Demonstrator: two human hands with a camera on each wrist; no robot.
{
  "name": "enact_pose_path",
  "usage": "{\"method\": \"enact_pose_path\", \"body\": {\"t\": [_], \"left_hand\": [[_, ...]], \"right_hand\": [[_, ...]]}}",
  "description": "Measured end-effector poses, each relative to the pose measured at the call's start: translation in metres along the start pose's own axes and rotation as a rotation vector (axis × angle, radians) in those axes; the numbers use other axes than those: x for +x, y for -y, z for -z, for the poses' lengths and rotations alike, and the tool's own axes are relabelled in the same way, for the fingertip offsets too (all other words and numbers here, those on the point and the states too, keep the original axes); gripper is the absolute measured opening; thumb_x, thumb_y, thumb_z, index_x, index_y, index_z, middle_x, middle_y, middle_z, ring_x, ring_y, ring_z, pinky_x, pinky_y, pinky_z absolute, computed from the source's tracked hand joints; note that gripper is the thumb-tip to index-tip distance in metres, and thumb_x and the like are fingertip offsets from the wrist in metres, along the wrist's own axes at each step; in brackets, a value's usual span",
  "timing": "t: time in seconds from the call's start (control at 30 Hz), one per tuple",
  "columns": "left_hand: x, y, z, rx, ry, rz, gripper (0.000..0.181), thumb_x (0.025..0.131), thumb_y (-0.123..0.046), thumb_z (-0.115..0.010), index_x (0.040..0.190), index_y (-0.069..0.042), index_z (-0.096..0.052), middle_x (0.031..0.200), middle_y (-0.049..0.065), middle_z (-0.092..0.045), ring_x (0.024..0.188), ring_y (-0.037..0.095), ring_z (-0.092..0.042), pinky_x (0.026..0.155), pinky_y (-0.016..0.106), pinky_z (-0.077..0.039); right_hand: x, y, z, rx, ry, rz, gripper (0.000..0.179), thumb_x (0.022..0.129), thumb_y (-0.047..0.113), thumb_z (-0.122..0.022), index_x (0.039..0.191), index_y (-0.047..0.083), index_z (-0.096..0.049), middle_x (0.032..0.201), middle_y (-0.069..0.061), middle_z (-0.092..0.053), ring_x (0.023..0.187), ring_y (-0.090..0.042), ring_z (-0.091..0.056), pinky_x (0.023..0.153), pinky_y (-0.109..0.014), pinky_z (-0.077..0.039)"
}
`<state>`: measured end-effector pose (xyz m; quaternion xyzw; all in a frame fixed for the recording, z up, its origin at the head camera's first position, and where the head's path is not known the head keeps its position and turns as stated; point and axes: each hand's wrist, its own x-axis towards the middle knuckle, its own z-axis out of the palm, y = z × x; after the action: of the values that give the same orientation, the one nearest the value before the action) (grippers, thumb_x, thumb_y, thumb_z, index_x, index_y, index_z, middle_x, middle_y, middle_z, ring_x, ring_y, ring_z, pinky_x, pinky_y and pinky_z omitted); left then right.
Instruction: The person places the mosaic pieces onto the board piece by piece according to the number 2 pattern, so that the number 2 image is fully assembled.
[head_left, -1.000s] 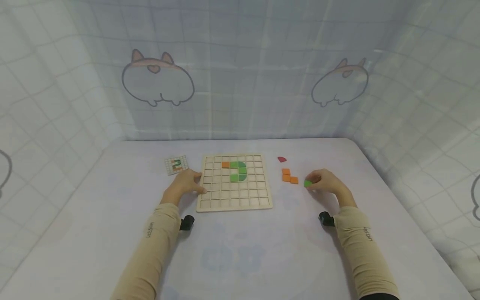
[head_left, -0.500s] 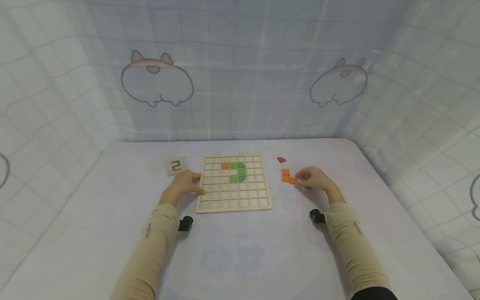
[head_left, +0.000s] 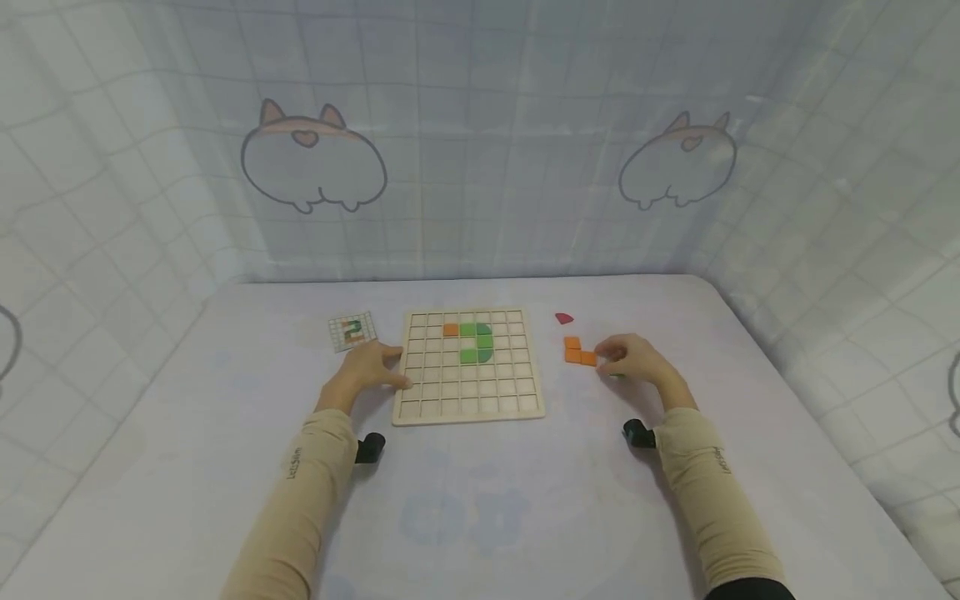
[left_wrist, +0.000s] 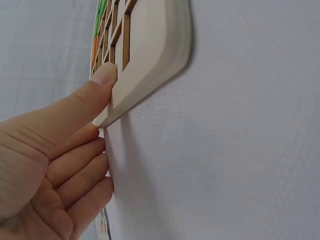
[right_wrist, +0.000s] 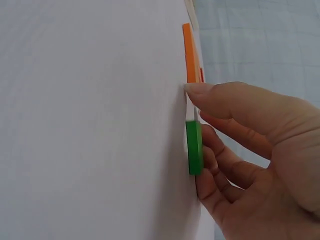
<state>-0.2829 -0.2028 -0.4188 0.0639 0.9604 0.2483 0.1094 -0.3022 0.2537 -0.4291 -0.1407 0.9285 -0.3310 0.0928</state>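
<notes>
My left hand (head_left: pixel 367 365) rests at the left edge of a wooden grid board (head_left: pixel 442 408). Its thumb (left_wrist: pixel 104 75) lies on the board's rim, the other fingers alongside the edge. Green and orange tiles sit in the upper cells of the board. To the right, my right hand (head_left: pixel 633 358) touches the end of a row of orange tiles (head_left: pixel 573 356); its thumb (right_wrist: pixel 200 89) is right at an orange tile (right_wrist: pixel 189 52). A green tile (right_wrist: pixel 194 147) lies on the table under this hand, between thumb and rear fingers, mostly hidden in the head view.
A small pattern card (head_left: pixel 351 332) with a printed grid lies left of the board. One red quarter-round piece (head_left: pixel 564 318) lies beyond the orange tiles. A pale cloth covers the table (head_left: pixel 480 492), with curtains behind and at both sides.
My right hand has let go of the green tile and moved left to the orange tiles. The nearest orange tile has shifted slightly away, into line with its neighbour. My left hand stays put.
</notes>
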Motion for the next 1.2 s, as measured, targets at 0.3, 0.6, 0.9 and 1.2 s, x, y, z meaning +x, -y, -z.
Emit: {"method": "enact_pose_path", "body": {"t": [0.3, 0.6, 0.9, 1.2], "left_hand": [[-0.003, 0.0, 0.001, 0.012, -0.007, -0.01, 0.078, 0.073, -0.033, -0.079, 0.135, 0.0, -0.047, 0.136, 0.027, -0.046, 0.124, 0.044, -0.043, 0.104, 0.054, -0.036], [0.0, 0.003, -0.001, -0.009, -0.012, -0.004, 0.079, 0.072, -0.034, -0.08, 0.136, -0.002, -0.047, 0.137, 0.025, -0.047, 0.124, 0.043, -0.044, 0.104, 0.054, -0.037], [0.0, 0.003, -0.002, 0.005, -0.008, -0.006, 0.077, 0.073, -0.035, -0.08, 0.135, -0.002, -0.048, 0.136, 0.025, -0.047, 0.125, 0.043, -0.043, 0.104, 0.054, -0.037], [-0.001, 0.002, 0.0, 0.008, -0.004, 0.003, 0.079, 0.072, -0.036, -0.08, 0.136, -0.003, -0.048, 0.137, 0.024, -0.047, 0.126, 0.043, -0.042, 0.104, 0.054, -0.036]], "right_hand": [[0.009, 0.004, 0.009, 0.0, -0.037, -0.031, 0.042, 0.086, 0.02, -0.067, 0.121, -0.002, -0.059, 0.115, -0.022, -0.06, 0.106, -0.037, -0.053, 0.093, -0.051, -0.045], [0.058, 0.02, -0.005, 0.125, -0.126, -0.151, 0.045, 0.09, 0.026, -0.063, 0.127, 0.002, -0.055, 0.126, -0.02, -0.054, 0.115, -0.035, -0.049, 0.102, -0.05, -0.041], [0.086, 0.028, -0.021, 0.198, -0.19, -0.224, 0.042, 0.088, 0.02, -0.064, 0.123, -0.002, -0.058, 0.124, -0.02, -0.056, 0.111, -0.031, -0.052, 0.094, -0.04, -0.048], [0.082, 0.027, -0.016, 0.162, -0.076, -0.201, 0.035, 0.086, 0.001, -0.049, 0.118, 0.003, -0.062, 0.121, -0.017, -0.059, 0.104, -0.03, -0.052, 0.09, -0.038, -0.047]]}}
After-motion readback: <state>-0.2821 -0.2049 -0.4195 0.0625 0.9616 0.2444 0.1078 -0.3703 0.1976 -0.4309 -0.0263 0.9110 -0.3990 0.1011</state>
